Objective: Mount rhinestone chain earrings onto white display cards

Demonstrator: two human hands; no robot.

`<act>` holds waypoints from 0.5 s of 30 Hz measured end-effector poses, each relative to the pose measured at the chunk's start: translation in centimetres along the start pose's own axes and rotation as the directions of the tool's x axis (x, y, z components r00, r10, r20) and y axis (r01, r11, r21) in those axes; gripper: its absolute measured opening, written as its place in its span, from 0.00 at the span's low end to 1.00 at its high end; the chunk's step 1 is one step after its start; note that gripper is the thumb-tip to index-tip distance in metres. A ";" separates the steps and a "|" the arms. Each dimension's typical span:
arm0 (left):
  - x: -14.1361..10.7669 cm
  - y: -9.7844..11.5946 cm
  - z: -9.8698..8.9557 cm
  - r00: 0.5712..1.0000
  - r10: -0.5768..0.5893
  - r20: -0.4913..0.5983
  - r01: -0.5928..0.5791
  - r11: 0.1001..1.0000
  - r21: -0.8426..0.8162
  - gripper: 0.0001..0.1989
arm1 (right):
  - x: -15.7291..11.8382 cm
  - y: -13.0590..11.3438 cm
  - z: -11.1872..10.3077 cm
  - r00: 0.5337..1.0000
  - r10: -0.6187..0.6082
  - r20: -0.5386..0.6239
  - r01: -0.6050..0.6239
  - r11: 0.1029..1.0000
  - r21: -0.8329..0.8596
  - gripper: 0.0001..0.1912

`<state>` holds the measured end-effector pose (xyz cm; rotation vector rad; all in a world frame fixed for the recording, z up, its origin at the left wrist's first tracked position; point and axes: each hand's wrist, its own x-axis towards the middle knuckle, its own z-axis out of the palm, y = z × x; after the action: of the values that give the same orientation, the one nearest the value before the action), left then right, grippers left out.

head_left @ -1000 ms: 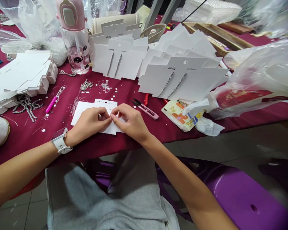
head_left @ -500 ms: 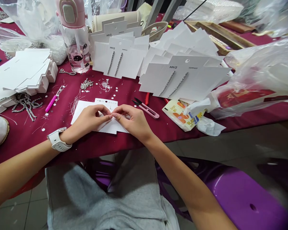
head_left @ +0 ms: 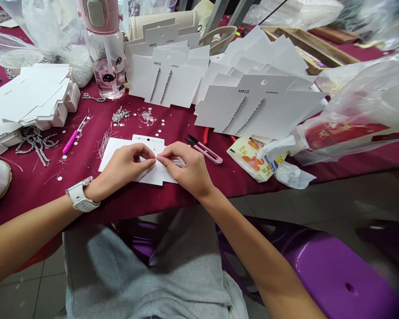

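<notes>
Red tablecloth [head_left: 182,120]: your left hand [head_left: 126,165], right hand [head_left: 186,169] pinch over near earring card [head_left: 154,176], can't tell on what. Looks fiddly; next needs steadiness.

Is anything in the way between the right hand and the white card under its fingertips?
Nothing I can see: the right hand is partly over the card. The snips lie off to the right.

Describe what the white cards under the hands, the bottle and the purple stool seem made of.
White cards: probably stiff paperboard, matte, judging by their flat faces and crisp edges.
Bottle: the shiny, see-through body could be plastic or glass; its smooth, opaque pink lid looks like plastic.
Purple stool: likely molded plastic, given its glossy sheen and rounded edges.
</notes>
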<state>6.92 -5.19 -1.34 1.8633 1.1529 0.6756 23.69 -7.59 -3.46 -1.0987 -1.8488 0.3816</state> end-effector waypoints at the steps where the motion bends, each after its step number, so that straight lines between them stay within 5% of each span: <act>1: 0.0 -0.1 0.0 1.000 0.004 -0.001 -0.004 0.999 -0.032 0.04 | 0.0 0.1 0.0 1.000 -0.007 -0.001 0.008 1.000 0.008 0.04; 9: -0.1 0.0 0.1 0.997 -0.074 0.007 0.074 0.980 -0.187 0.14 | -0.2 0.2 0.2 0.993 -0.074 -0.089 0.075 0.997 0.003 0.03; 15: -0.1 -0.1 0.0 0.995 -0.095 -0.006 0.091 0.970 -0.225 0.16 | 0.0 0.0 0.0 1.000 -0.025 -0.016 0.025 1.000 -0.010 0.05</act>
<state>6.84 -5.26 -1.41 1.6073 1.1181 0.7372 23.70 -7.60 -3.53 -1.0816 -1.8503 0.3483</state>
